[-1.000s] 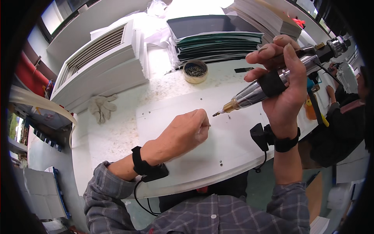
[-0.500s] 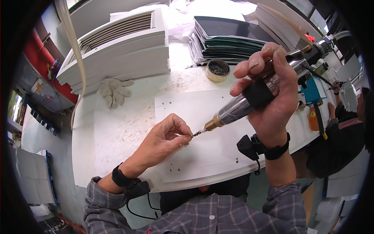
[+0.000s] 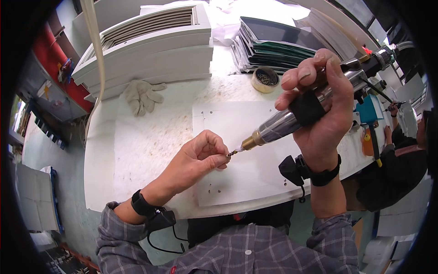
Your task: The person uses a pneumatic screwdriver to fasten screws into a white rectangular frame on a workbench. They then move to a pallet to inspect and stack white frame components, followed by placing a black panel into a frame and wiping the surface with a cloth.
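In my right hand (image 3: 329, 116) is a shiny metal power screwdriver (image 3: 277, 126) with a black sleeve and a brass-coloured nose. It slants down toward the left. My left hand (image 3: 196, 157) pinches a small dark screw (image 3: 231, 154) between thumb and forefinger, right at the screwdriver's tip; its exact shape is too small to make out. Both are held over a white sheet-like panel (image 3: 255, 180) lying on the worktable, with small holes or screws near its corners. Beyond the panel stands a round tub (image 3: 261, 86) of small dark screws.
A white glove (image 3: 145, 98) lies left of the panel. White louvred frames (image 3: 150, 61) are stacked at the back left, dark sheets (image 3: 278, 39) at the back right. A pale hose (image 3: 96, 50) hangs at left. Another person (image 3: 392, 173) works at far right.
The table and everything on it have shifted slightly right and up in view. My left fingers remain pinched at the screwdriver's tip, and my right hand keeps its grip.
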Demonstrator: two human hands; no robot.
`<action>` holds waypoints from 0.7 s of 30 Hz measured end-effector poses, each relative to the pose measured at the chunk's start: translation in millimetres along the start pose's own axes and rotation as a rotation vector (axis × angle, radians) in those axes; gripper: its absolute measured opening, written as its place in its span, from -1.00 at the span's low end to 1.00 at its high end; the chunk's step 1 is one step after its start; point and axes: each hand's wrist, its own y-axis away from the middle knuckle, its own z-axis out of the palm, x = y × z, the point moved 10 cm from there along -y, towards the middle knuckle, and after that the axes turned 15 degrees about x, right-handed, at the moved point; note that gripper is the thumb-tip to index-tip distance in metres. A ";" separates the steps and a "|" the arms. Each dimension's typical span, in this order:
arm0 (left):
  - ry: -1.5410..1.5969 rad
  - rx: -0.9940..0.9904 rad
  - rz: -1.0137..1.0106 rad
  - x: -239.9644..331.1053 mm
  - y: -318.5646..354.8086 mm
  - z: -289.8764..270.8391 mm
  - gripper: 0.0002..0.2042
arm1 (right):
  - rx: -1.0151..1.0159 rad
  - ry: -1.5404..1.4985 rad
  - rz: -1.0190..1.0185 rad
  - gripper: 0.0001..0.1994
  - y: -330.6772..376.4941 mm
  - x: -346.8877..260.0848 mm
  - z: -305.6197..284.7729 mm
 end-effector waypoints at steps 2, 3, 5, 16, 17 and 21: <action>-0.109 0.048 0.123 6.0 6.6 -3.6 -0.88 | -0.035 -0.014 0.008 -0.70 3.6 2.1 7.7; -0.165 0.066 0.188 10.4 8.8 -4.1 -0.88 | -0.046 0.010 0.018 -0.70 7.0 4.6 11.2; -0.367 0.096 0.176 14.5 23.4 -2.4 -0.87 | -0.070 0.058 0.040 -0.70 18.0 10.4 22.9; -0.642 0.203 0.338 3.8 67.8 -23.8 -0.79 | -0.216 0.137 0.192 -0.78 67.7 43.0 84.5; -0.625 0.209 0.336 0.6 69.0 -25.6 -0.79 | -0.229 0.143 0.194 -0.79 70.1 44.8 86.5; -0.577 0.214 0.330 -6.6 70.7 -27.8 -0.78 | -0.279 0.165 0.187 -0.79 73.3 45.9 92.0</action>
